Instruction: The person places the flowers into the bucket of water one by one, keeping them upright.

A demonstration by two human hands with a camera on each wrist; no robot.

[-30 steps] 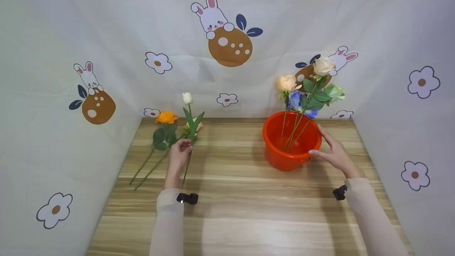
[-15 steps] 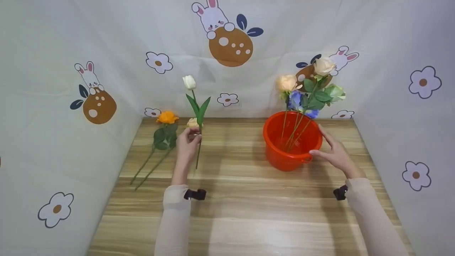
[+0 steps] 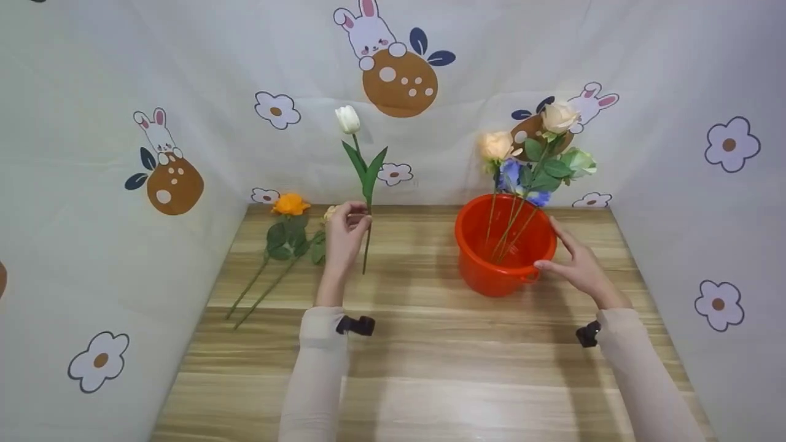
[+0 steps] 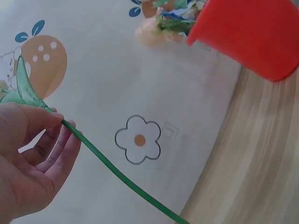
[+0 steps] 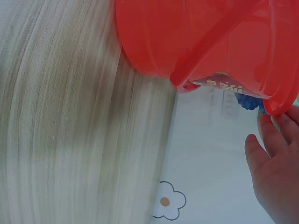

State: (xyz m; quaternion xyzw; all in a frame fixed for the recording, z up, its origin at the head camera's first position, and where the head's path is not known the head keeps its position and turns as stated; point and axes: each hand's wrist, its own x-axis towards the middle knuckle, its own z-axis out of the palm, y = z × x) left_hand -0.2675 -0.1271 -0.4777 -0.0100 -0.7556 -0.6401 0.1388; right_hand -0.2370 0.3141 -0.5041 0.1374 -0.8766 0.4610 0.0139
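My left hand (image 3: 346, 236) pinches the green stem (image 4: 112, 165) of a white tulip (image 3: 348, 120) between thumb and fingers, holding it upright above the table. The stem's lower end hangs free. At the right stands a red bucket (image 3: 491, 279) with peach, cream, pale green and blue flowers leaning in it. My right hand (image 3: 580, 267) touches the bucket's right rim, fingers fairly straight and thumb spread apart. In the right wrist view, fingertips of that hand (image 5: 280, 149) meet the red rim.
An orange rose (image 3: 290, 204) lies on the table's left side. Beside it a cream flower (image 3: 330, 213) is partly hidden behind my left hand. The wooden table (image 3: 442, 368) ends at a white printed cloth (image 3: 466, 153) at the back and sides.
My left hand has lifted the white tulip from beside the other flowers and carried it up and to the right. The right hand and bucket have stayed put.
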